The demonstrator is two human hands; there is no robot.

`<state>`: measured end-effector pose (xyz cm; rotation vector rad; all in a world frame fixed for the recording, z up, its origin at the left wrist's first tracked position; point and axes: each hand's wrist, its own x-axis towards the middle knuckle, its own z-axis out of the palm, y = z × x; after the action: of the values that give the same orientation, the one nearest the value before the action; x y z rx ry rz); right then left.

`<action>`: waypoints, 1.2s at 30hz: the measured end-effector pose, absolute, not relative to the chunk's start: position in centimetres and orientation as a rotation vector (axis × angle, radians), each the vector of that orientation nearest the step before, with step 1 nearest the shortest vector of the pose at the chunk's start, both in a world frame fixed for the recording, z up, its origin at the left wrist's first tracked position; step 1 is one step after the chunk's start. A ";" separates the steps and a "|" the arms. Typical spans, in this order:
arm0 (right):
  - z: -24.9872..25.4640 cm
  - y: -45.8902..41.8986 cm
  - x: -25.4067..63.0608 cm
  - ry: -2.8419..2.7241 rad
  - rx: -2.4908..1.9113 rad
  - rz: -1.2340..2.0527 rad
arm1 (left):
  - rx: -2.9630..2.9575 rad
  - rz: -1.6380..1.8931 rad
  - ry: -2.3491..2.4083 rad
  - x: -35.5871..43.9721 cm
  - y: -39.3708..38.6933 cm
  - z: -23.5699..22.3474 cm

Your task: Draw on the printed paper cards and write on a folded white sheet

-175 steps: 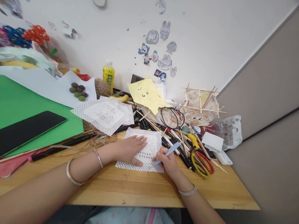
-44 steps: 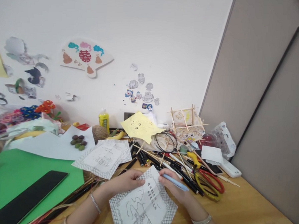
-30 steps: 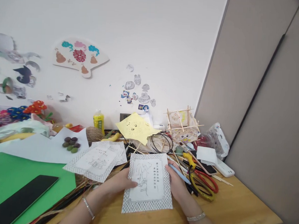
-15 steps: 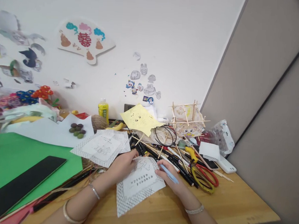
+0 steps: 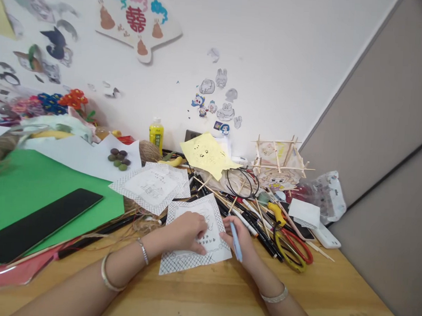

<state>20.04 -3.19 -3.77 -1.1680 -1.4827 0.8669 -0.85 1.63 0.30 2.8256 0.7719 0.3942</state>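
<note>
On the wooden table in front of me lies a sheet of paper [image 5: 198, 258] with a cross-hatched border, line drawings and handwritten characters. My left hand [image 5: 189, 230] rests over its middle, thumb and bent fingers apart, covering part of the drawing. A light blue pen [image 5: 235, 242] is held in my right hand [image 5: 244, 240], by the sheet's right edge, with the pen slanting back toward me. Farther back and left is a similar stack of patterned sheets [image 5: 149, 188].
Behind the sheet are piled black marker pens [image 5: 259, 236], sticks and scissors [image 5: 290, 256]. A stick-and-paper lantern frame [image 5: 277, 164], a yellow drawing [image 5: 207, 153] and a yellow bottle [image 5: 156, 134] stand near the wall. At left, a black strip [image 5: 41, 224] lies on green card [image 5: 54, 173].
My left hand has moved from the sheet's far edge onto its middle. The sheet lies turned slightly and straighter. My right hand keeps the pen, now more upright. The view has tilted down.
</note>
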 end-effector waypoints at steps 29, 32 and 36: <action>-2.6 -6.1 18.2 -1.706 -1.220 1.024 | 2.847 0.231 0.569 -1.2 1.4 0.5; -2.7 -6.3 18.2 -1.707 -1.220 1.032 | 2.853 0.229 0.562 -1.1 1.4 0.6; -2.6 -6.4 18.2 -1.700 -1.214 1.065 | 2.862 0.227 0.581 -1.1 1.2 0.7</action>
<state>18.17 -6.40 -2.62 -1.2137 -1.6996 1.0650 -1.09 1.21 0.69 2.8617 0.5809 0.2273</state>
